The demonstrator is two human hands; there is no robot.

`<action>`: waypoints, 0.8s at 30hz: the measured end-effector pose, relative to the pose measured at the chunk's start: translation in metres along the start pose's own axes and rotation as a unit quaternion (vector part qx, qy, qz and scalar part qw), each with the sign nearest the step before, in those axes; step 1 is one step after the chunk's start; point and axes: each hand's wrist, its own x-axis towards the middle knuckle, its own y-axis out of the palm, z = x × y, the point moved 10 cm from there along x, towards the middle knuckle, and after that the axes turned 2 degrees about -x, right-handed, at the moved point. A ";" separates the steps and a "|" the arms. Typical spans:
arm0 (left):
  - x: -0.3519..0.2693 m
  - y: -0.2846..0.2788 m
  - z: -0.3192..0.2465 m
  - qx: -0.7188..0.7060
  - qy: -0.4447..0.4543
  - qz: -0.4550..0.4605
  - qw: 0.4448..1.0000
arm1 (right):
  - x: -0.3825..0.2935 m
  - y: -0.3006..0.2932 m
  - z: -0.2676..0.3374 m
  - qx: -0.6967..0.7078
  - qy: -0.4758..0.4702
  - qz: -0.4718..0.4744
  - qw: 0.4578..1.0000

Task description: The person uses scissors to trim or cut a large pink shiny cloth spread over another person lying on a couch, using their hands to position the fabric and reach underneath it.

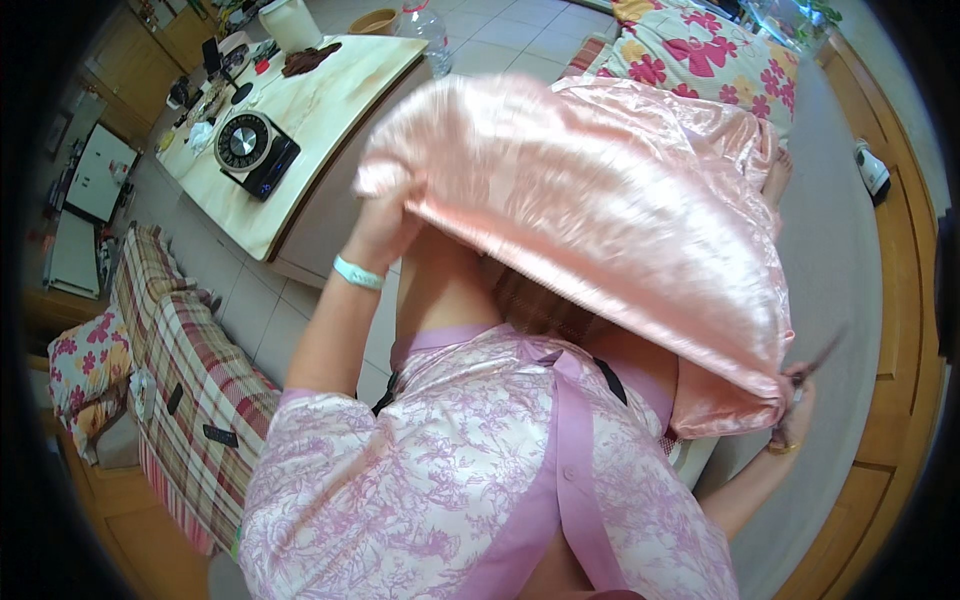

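A large shiny pink satin-like cloth [600, 195] spreads over my lap and legs, its near edge pulled up off them. My left hand [386, 221], with a pale turquoise band at the wrist, grips the cloth's left corner. At the right, my right hand [795, 409] holds the other end of that edge. A thin, blurred pointed tool [825, 352] sticks out from the same hand; it may be scissors, but the blur hides its kind. Part of the cloth's far side lies in folds near a flowered cushion [705, 52].
A marble-topped table [330, 97] at the upper left bears a round black device [247, 146], a phone stand [240, 91] and a white jug [290, 25]. A plaid-covered sofa [217, 367] with a remote control [220, 435] stands at the left. A plastic bottle [425, 37] stands beyond the table.
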 end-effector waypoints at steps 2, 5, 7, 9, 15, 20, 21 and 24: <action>-0.018 -0.109 0.072 0.018 -0.109 -0.082 0.991 | -0.003 0.054 -0.001 -0.123 0.045 0.119 0.984; -0.057 -0.117 0.086 -0.004 -0.132 -0.132 0.982 | -0.003 0.088 -0.012 -0.158 0.083 0.203 0.963; -0.068 -0.126 0.085 0.006 -0.123 -0.145 0.982 | 0.010 0.099 -0.006 -0.175 0.076 0.190 0.963; -0.074 -0.127 0.081 0.008 -0.118 -0.153 0.981 | 0.027 0.108 0.004 -0.079 0.096 0.134 0.983; -0.075 -0.143 0.082 -0.023 -0.116 -0.157 0.980 | 0.074 0.167 0.028 -0.026 0.003 0.118 0.993; -0.072 -0.157 0.084 -0.076 -0.100 -0.137 0.983 | 0.099 0.204 0.026 -0.088 -0.037 0.065 0.993; -0.071 -0.152 0.079 -0.097 -0.092 -0.139 0.981 | 0.105 0.204 0.021 -0.072 -0.044 0.059 0.995; -0.066 -0.137 0.064 -0.154 -0.070 -0.142 0.975 | 0.116 0.215 0.015 -0.034 -0.040 0.037 0.998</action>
